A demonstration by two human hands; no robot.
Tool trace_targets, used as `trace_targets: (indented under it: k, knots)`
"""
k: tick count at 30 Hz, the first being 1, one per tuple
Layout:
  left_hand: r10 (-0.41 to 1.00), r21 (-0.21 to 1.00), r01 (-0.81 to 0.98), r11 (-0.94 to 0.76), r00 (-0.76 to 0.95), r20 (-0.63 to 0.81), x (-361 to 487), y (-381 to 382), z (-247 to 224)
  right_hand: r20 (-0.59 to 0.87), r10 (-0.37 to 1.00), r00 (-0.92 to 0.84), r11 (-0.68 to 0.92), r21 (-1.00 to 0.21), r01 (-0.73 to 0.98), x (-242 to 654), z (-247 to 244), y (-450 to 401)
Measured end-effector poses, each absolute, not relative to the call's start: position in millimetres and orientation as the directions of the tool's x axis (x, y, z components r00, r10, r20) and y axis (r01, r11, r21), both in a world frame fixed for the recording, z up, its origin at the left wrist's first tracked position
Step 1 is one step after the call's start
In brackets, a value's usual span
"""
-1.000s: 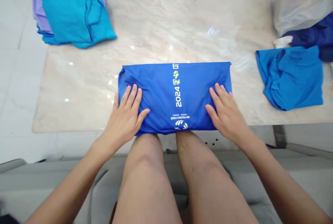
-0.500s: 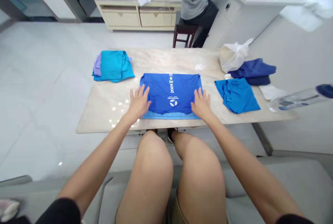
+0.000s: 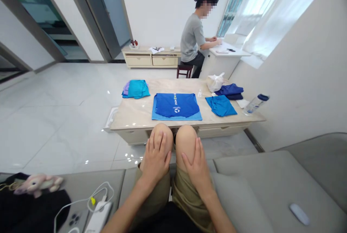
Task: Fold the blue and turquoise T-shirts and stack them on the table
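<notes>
My left hand point(image 3: 155, 155) lies flat on my left knee, its fingers spread and holding nothing. On the right knee rests my right hand point(image 3: 197, 164), likewise open and empty. Beyond both knees, a folded dark blue shirt point(image 3: 187, 104) with white and yellow print lies on a lighter blue board or cloth point(image 3: 173, 118); I cannot tell which. A stack of folded teal clothes point(image 3: 138, 89) with a lilac piece in it sits at the table's left. To the right are a folded bright blue garment point(image 3: 221, 106) and a dark navy garment point(image 3: 230, 90).
These things lie on a pale marble-topped table point(image 3: 127, 115). A white plastic bag point(image 3: 215, 82) and a clear water bottle point(image 3: 254, 104) stand at its right. Beyond, a person point(image 3: 192, 38) sits at a white desk point(image 3: 233, 53). A power strip point(image 3: 99, 215) and plush toy point(image 3: 38, 183) lie on the grey sofa.
Both hands have left the folded shirt and drawn back onto my knees. The view has tilted up and moved back, bringing the seated person and more of the sofa into sight.
</notes>
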State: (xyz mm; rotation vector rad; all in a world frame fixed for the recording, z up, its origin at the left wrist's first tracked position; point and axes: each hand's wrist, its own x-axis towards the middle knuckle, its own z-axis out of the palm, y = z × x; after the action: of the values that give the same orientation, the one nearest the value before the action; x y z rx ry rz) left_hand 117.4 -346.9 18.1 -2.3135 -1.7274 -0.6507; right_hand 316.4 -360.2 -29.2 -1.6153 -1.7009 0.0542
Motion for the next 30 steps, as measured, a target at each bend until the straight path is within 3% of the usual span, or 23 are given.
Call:
trace_targets:
  k: [10,15,20,23,27,30]
  knots:
    - [0.823,0.163,0.939,-0.304,0.172,0.541,93,-346,8,0.446,0.863,0.239,0.063,-0.563,0.824,355,-41,-365]
    - [0.803,0.203,0.924,-0.324,0.155,0.576,84,-342,7,0.496,0.832,0.247,0.011,-0.461,0.887,398,-37,-359]
    - [0.807,0.235,0.918,-0.319,0.133,0.576,71,-341,2,0.582,0.811,0.063,0.169,-0.336,0.926,438,-2,-270]
    - [0.806,0.236,0.920,-0.314,0.127,0.578,64,-340,3,0.411,0.911,0.029,0.143,-0.382,0.913,449,22,-175]
    - [0.802,0.195,0.930,-0.312,0.148,0.578,56,-337,4,-0.065,0.985,0.157,-0.170,-0.446,0.879,443,28,-69]
    - [0.775,0.078,0.942,-0.327,0.221,0.592,48,-337,3,-0.144,0.973,0.180,-0.225,-0.433,0.873,434,7,-34]
